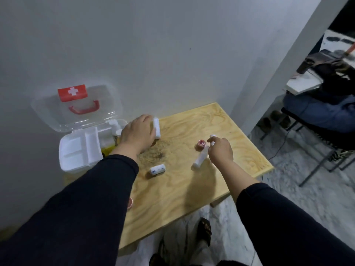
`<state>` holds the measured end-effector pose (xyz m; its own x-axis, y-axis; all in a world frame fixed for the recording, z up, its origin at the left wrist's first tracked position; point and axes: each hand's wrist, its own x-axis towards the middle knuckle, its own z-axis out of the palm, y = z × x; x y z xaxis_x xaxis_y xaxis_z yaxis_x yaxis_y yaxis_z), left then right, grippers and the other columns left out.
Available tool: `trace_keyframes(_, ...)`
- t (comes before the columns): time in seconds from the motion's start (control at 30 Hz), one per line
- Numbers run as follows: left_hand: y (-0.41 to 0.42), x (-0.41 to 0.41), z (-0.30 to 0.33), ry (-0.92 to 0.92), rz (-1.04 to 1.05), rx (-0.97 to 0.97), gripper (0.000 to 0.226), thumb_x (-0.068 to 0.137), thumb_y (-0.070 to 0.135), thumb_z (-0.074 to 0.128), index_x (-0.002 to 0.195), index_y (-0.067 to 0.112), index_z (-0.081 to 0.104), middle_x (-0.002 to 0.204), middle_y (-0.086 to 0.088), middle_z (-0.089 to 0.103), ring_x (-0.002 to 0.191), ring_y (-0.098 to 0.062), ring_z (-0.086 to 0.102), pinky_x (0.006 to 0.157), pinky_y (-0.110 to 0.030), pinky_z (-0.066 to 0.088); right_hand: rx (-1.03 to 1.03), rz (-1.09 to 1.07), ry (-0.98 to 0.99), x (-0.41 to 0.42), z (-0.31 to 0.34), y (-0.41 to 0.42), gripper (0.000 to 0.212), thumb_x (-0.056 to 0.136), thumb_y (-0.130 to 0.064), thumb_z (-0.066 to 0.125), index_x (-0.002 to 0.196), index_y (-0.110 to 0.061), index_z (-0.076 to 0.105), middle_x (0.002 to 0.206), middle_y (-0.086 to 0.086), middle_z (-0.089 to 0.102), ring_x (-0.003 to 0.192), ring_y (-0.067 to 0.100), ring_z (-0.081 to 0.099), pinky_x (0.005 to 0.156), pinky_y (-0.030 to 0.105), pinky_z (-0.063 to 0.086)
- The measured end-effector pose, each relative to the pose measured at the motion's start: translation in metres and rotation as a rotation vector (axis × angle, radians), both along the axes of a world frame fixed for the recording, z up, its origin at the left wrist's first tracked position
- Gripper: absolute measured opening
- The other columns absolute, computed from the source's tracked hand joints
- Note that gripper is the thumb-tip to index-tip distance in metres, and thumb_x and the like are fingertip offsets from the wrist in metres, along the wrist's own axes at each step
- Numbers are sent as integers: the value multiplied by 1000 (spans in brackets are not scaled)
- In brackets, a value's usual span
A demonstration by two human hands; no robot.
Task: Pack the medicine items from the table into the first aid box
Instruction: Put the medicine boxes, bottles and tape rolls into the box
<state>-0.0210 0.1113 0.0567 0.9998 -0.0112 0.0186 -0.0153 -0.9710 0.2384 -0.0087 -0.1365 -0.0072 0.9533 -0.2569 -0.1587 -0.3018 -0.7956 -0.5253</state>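
Observation:
The first aid box (76,120) stands open at the table's back left, its clear lid with a red cross and red handle leaning on the wall. A white divided tray (78,150) rests across its front. My left hand (137,134) is shut on a white box (156,127) just right of the first aid box. My right hand (221,150) grips a long white tube (201,157) that slants down to the table. A small red-topped jar (201,144) sits beside that hand. A white roll (157,169) lies between my arms.
The wooden table (192,189) stands against a grey wall, with a dark stain in its middle. A small pink-rimmed item (130,202) peeks from behind my left sleeve. Right of the table stands a chair (317,131) with clothes. My sandalled foot (204,229) is below the front edge.

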Motion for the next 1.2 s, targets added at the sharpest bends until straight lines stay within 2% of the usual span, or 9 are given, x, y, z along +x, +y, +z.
trace_keyframes(0.2, -66, 9, -20, 305, -181, -41, 46, 98, 32, 41, 143, 25, 40, 152, 4, 39, 135, -23, 44, 100, -39, 44, 33, -119, 83, -6, -13, -19, 35, 89, -11, 45, 120, -18, 59, 133, 8, 53, 110, 29, 58, 84, 32, 49)
trace_keyframes(0.27, -81, 9, -32, 339, -209, -39, 45, 97, 32, 43, 141, 24, 43, 150, 3, 42, 134, -23, 45, 103, -38, 43, 18, -135, 122, -7, -17, -17, 33, 91, -24, 51, 123, -18, 56, 131, 8, 51, 109, 30, 59, 80, 32, 47)
trace_keyframes(0.37, -92, 7, -48, 386, -212, -51, 46, 96, 30, 44, 142, 23, 43, 150, 2, 42, 134, -23, 44, 105, -38, 41, 2, -167, 189, -5, -25, -6, 50, 87, -46, 54, 127, -17, 49, 130, 11, 45, 116, 31, 53, 81, 34, 44)
trace_keyframes(0.43, -96, 4, -57, 405, -213, -57, 46, 96, 31, 43, 142, 24, 43, 149, 3, 43, 132, -22, 46, 104, -39, 42, -5, -172, 215, -4, -29, 6, 60, 82, -52, 57, 128, -16, 44, 132, 12, 40, 120, 31, 46, 76, 34, 39)
trace_keyframes(0.53, -95, 4, -66, 415, -215, -49, 46, 95, 30, 44, 140, 23, 46, 145, 1, 48, 131, -23, 47, 103, -39, 43, -38, -150, 240, -5, -34, 19, 66, 79, -46, 63, 131, -15, 38, 135, 11, 35, 122, 30, 42, 72, 33, 39)
trace_keyframes(0.7, -96, 4, -72, 428, -197, -34, 45, 95, 31, 43, 140, 22, 47, 144, 2, 48, 130, -22, 48, 100, -39, 45, -21, -148, 245, -7, -34, 12, 62, 81, -23, 62, 135, -16, 30, 134, 12, 34, 120, 32, 43, 83, 35, 45)
trace_keyframes(0.93, -108, -1, -64, 431, -196, -66, 47, 95, 30, 43, 142, 24, 44, 147, 3, 45, 131, -22, 47, 100, -38, 44, 117, -35, 135, -14, -22, -13, 60, 79, -24, 58, 133, -25, 31, 124, 13, 44, 107, 35, 54, 76, 35, 45)
trace_keyframes(1.1, -105, -4, -33, 378, -103, -105, 47, 95, 28, 45, 142, 22, 43, 149, 1, 44, 134, -24, 46, 105, -39, 42, 286, 121, 2, -2, 16, -14, 78, 83, -26, 55, 146, -31, 10, 137, 7, 43, 115, 28, 54, 81, 37, 49)
trace_keyframes(1.2, -99, -10, -6, 314, -21, -81, 46, 97, 28, 42, 143, 24, 42, 147, 2, 46, 130, -23, 49, 98, -37, 44, 429, 229, -9, 6, 41, -1, 75, 83, -24, 54, 143, -35, 12, 134, 2, 45, 96, 26, 58, 66, 33, 51)
